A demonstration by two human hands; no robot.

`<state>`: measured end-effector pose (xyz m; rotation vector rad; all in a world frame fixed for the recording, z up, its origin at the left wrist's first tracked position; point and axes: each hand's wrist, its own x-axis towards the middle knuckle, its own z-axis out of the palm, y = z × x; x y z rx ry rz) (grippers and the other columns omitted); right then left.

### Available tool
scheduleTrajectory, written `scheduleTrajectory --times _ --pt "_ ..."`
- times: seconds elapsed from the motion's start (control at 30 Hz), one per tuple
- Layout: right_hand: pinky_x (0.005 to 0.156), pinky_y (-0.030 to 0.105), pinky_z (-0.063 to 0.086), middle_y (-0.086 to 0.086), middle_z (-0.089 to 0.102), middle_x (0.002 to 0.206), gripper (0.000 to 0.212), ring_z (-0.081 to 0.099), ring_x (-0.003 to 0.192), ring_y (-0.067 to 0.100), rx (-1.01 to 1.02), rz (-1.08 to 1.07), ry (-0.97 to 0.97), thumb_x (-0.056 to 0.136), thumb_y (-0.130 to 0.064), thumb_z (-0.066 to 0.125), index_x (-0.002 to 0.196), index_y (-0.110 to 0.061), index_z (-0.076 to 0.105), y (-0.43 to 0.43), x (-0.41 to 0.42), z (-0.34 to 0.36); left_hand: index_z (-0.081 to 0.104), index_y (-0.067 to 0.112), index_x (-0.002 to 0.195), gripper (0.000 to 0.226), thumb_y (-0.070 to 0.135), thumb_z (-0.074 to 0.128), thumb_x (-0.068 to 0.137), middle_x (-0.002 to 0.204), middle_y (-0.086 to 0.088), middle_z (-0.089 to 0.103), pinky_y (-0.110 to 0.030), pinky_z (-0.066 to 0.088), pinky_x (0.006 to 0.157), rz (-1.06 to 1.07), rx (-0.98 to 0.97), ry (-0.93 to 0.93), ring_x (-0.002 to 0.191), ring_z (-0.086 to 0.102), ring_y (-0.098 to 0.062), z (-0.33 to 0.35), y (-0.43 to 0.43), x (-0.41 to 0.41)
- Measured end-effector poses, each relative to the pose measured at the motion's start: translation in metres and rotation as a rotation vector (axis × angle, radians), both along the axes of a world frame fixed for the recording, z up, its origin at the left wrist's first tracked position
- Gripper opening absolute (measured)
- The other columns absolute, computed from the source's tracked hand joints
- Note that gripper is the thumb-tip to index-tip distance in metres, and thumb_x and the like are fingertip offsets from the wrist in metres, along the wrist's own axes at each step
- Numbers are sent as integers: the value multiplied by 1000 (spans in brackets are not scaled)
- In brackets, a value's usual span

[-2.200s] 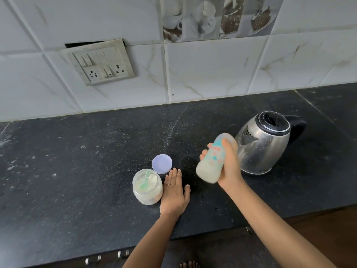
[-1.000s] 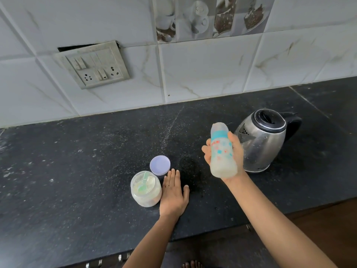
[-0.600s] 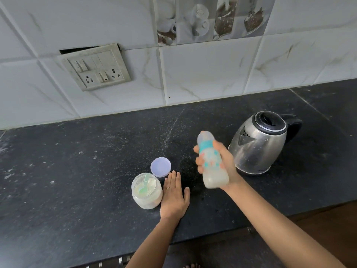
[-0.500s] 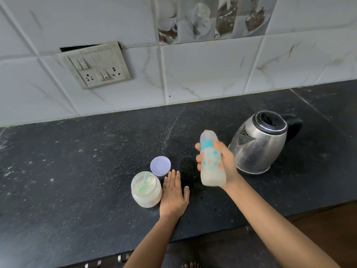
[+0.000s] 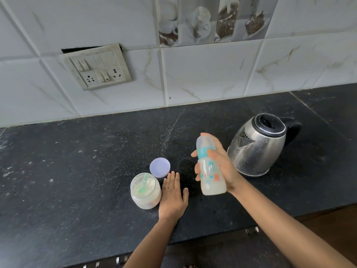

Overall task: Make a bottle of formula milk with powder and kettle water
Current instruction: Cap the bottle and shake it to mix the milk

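My right hand [image 5: 222, 167] is wrapped around a capped baby bottle [image 5: 209, 171] with a teal collar, coloured prints and cloudy milk in its lower part; it is held roughly upright above the black counter [image 5: 77, 171]. My left hand [image 5: 172, 196] lies flat, palm down, on the counter beside an open jar of white powder [image 5: 145, 191] with a green scoop inside. The jar's lilac lid [image 5: 160, 167] lies just behind it. A steel kettle [image 5: 257, 147] with a black lid and handle stands to the right of the bottle.
A tiled wall runs along the back of the counter, with a switch and socket plate [image 5: 97, 67] at upper left. The counter's front edge [image 5: 212, 240] runs below my forearms, with drawer handles under it.
My right hand has been shaking the bottle: it swung from tilted to upright and shifted left and right in front of the kettle. My left hand, the jar and the lid stayed put.
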<state>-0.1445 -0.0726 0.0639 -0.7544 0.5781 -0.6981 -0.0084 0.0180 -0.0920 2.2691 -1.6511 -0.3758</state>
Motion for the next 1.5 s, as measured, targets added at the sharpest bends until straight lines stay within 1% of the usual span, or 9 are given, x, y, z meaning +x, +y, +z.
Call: scheduleTrajectory --times 0.13,0.47,0.63,0.77,0.93,1.07,1.23,1.37,1.5 --pt "56 28 54 6 52 80 27 56 56 17 240 -299 -217 85 -33 60 96 -9 60 -9 6 8 13 10 154 81 53 1 86 162 -7 7 -28 -10 117 -2 -4 -6 149 -1 -17 0 -1 0" --pt "57 30 56 9 56 88 41 59 63 20 231 -330 -224 81 -30 67 114 -14 49 -9 5 4 15 9 153 79 52 4 88 162 -7 8 -27 -11 116 -12 -11 -6 149 -1 -17 -2 -1 1" --pt "53 33 53 10 63 87 81 59 59 23 -27 -20 -23 60 -28 81 131 -18 44 -6 0 0 16 8 153 78 51 6 89 161 -8 10 -27 -11 116 -10 -16 -12 149 1 -18 -2 -2 1" --pt "56 28 55 7 58 86 52 61 59 17 278 -244 -299 70 -35 75 110 -10 52 -20 2 0 14 9 153 78 52 4 88 162 -7 8 -27 -13 116 -15 -14 -22 149 -1 -17 -3 -1 1" --pt "53 34 53 11 62 86 72 58 58 24 -92 -11 10 65 -28 78 129 -15 47 -14 -5 -2 16 8 153 78 51 5 89 161 -8 9 -27 -12 116 -13 -21 -24 149 0 -17 -2 -2 0" --pt "54 26 53 6 54 82 41 55 59 17 191 -249 -210 73 -37 71 99 -9 54 -18 7 -1 16 7 153 78 51 6 89 161 -9 10 -27 -12 117 -17 -23 -22 149 1 -18 -2 -2 0" --pt "53 37 53 16 60 89 58 58 56 30 -152 -15 67 76 -18 66 130 -18 44 -3 9 -10 19 7 152 77 50 9 89 161 -9 13 -28 -8 118 -11 -30 0 149 2 -17 -2 -2 0" --pt "57 31 56 10 52 81 41 56 59 19 113 -286 -117 81 -28 67 110 -6 48 -7 17 -14 15 9 153 77 51 7 89 161 -7 9 -28 -10 118 -5 -24 -3 149 -1 -17 -2 -1 0" --pt "55 39 53 16 58 91 51 58 59 29 -60 -7 33 82 -16 60 131 -17 43 4 8 -8 16 9 153 79 52 6 88 161 -7 11 -29 -9 118 -5 -16 -4 149 0 -17 -3 -1 0"
